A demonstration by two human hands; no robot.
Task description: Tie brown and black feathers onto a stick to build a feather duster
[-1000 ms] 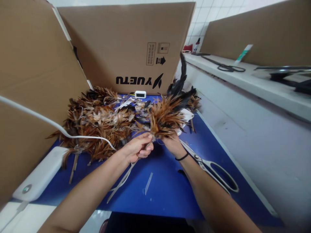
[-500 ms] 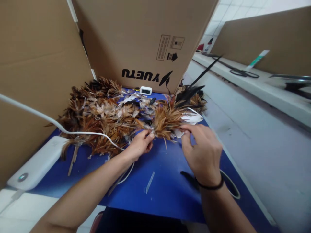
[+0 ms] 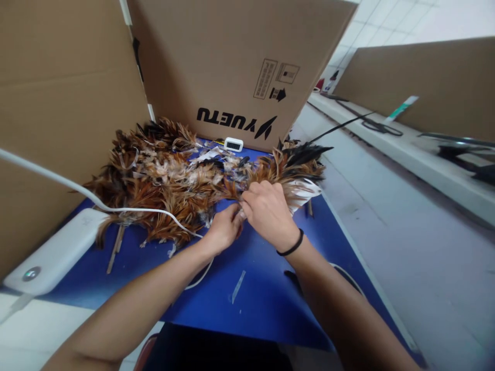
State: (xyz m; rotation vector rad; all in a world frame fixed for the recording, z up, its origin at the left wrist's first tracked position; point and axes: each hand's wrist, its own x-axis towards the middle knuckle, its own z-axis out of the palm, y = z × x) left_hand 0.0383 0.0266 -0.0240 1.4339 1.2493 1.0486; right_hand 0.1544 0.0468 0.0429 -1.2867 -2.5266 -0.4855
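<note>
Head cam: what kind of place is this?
Probably a small craft workshop with a row of workstations. A pile of brown feathers lies on a blue mat, both hands work a feather bundle, and cardboard panels wall off the bench.

Cardboard walls (image 3: 232, 62) close the back and left; the feather pile (image 3: 162, 180) fills the far tabletop (image 3: 263, 288); a white cable (image 3: 116, 209) crosses the left; bare blue surface lies open nearer.
</note>
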